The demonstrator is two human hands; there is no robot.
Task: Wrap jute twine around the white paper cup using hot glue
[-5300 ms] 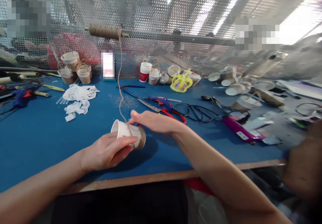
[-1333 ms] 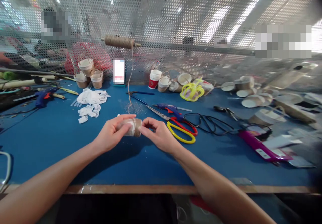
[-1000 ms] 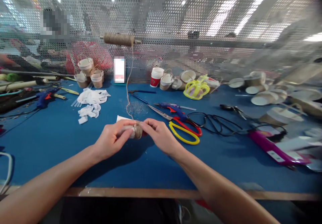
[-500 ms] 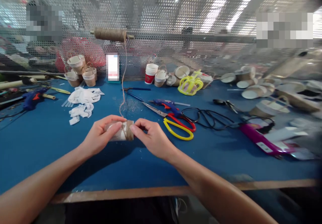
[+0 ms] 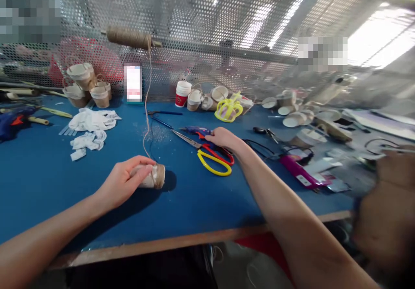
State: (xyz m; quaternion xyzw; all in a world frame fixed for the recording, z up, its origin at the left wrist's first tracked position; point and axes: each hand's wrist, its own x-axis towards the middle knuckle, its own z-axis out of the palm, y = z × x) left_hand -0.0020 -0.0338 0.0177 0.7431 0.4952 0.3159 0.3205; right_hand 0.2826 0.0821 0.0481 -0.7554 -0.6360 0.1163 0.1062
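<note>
My left hand point(image 5: 121, 181) holds a small pale cup point(image 5: 146, 182) lying on its side just above the blue table. Brown twine point(image 5: 159, 178) is wound round one end of it. From there a loose strand point(image 5: 147, 103) runs up to a twine spool point(image 5: 128, 37) mounted on the mesh. Over to the right, my right hand point(image 5: 223, 137) closes round the handle of a blue glue gun point(image 5: 196, 131), which hides part of that handle. Scissors point(image 5: 214, 164) with red and yellow handles lie just below this hand, and pliers point(image 5: 165, 113) lie farther back.
Crumpled white strips point(image 5: 92, 122) lie at left, near several twine-wrapped cups point(image 5: 81, 75). More cups point(image 5: 194, 100) and a yellow crown-shaped piece point(image 5: 228, 109) stand at the back. A purple power strip point(image 5: 298, 170) and black cord are at right. Another person's arm point(image 5: 384, 202) shows at far right.
My right hand has left the cup and moved right onto the glue gun. My left hand still holds the cup. The view has shifted to the right.
</note>
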